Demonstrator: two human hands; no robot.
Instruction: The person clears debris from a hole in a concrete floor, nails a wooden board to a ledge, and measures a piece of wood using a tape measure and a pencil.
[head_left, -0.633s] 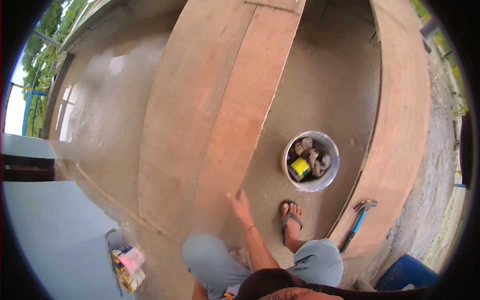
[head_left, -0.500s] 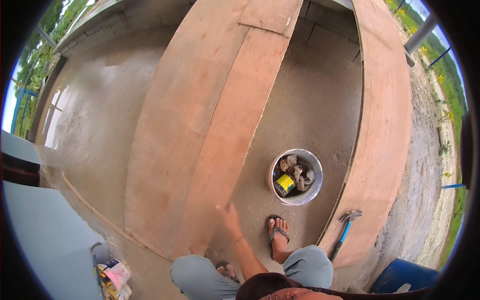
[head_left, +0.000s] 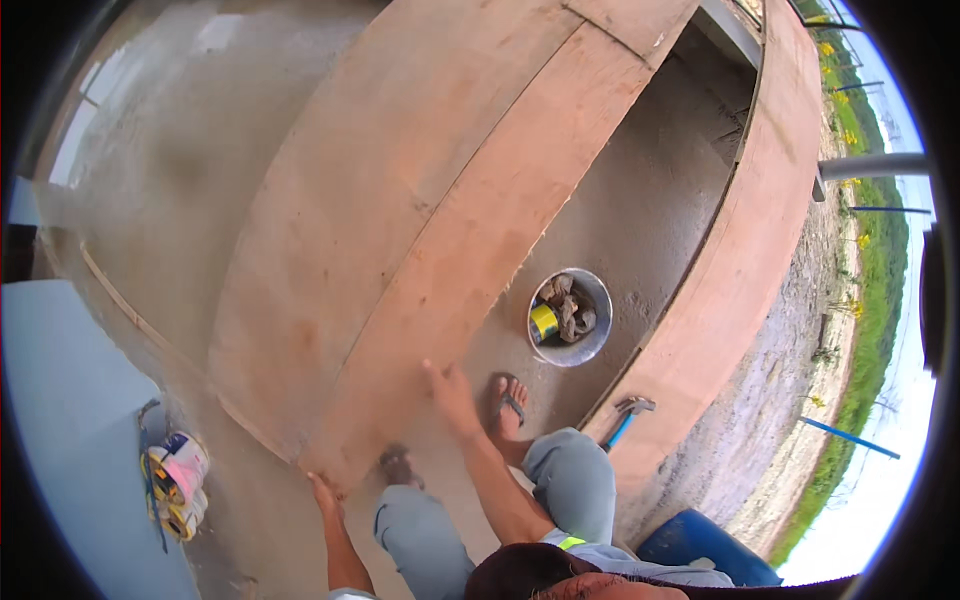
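Left hand (head_left: pixel 323 492) at board's (head_left: pixel 455 285) near end; right hand (head_left: pixel 452 398) at its long edge. Openness, grip: cannot tell.

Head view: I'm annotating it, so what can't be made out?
All head view:
Left hand's grip: too small at the board's corner.
Right hand's contact with the board: blurred.
Hammer's handle end: behind the right knee.
Bucket's bottom: under its contents.

We have our left hand (head_left: pixel 325 493) at the near end of a plywood strip (head_left: pixel 430 290) and our right hand (head_left: pixel 452 395) by its long edge, near a bucket (head_left: pixel 598 340) holding a yellow-banded can (head_left: pixel 543 322), while a claw hammer (head_left: pixel 620 430) lies on another plywood board (head_left: pixel 725 300).
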